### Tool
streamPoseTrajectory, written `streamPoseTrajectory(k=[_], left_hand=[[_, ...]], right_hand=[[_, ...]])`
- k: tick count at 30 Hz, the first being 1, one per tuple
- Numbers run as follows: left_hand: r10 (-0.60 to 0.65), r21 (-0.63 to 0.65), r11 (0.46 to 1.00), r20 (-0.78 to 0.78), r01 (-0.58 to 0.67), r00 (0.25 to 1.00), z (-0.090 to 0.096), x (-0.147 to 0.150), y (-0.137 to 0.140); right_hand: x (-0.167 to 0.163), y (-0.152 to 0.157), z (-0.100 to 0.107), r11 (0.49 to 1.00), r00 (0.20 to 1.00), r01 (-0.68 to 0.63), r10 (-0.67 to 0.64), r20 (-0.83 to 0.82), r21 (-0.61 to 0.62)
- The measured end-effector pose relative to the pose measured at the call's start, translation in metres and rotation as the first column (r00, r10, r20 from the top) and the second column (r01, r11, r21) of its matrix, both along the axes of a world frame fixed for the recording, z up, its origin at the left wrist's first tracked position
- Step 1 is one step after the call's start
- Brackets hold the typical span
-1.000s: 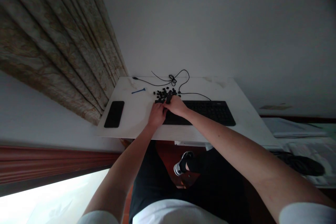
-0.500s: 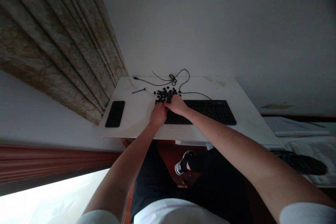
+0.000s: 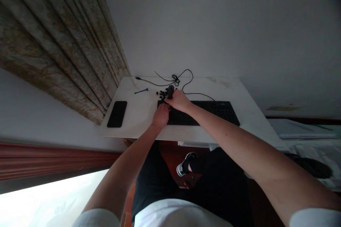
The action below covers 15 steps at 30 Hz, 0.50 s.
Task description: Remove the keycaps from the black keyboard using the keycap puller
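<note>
White desk: kbd prob. light, stiff; hold by edges. R hand grips dk tool; L hand on kbd, grip unclear.

Desk: against wall.
Keyboard: on desk, toward front edge.
Keycaps: behind keyboard's left end.
Stick: left of keycaps.
Cable: along desk's rear, behind keycaps, running to keyboard's back edge.
Phone: desk's left side, left of keyboard.
Curtain: left of desk.
</note>
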<state>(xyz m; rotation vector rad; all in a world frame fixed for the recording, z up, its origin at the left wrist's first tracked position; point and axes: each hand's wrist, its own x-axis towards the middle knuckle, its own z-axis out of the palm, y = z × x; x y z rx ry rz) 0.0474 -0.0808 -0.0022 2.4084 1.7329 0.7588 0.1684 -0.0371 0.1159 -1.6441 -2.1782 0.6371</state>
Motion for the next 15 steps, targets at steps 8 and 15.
streamPoseTrajectory(k=[8,15], left_hand=[[-0.059,0.013,0.998,0.171,0.058,0.983,-0.002,-0.006,-0.004],[0.025,0.000,1.000,0.429,-0.028,0.903,-0.004,-0.012,-0.003]], right_hand=[[0.048,0.011,-0.015,0.976,0.887,0.114,-0.184,-0.423,-0.185],[0.191,0.006,-0.050,0.775,0.422,0.603,-0.512,-0.748,-0.189]])
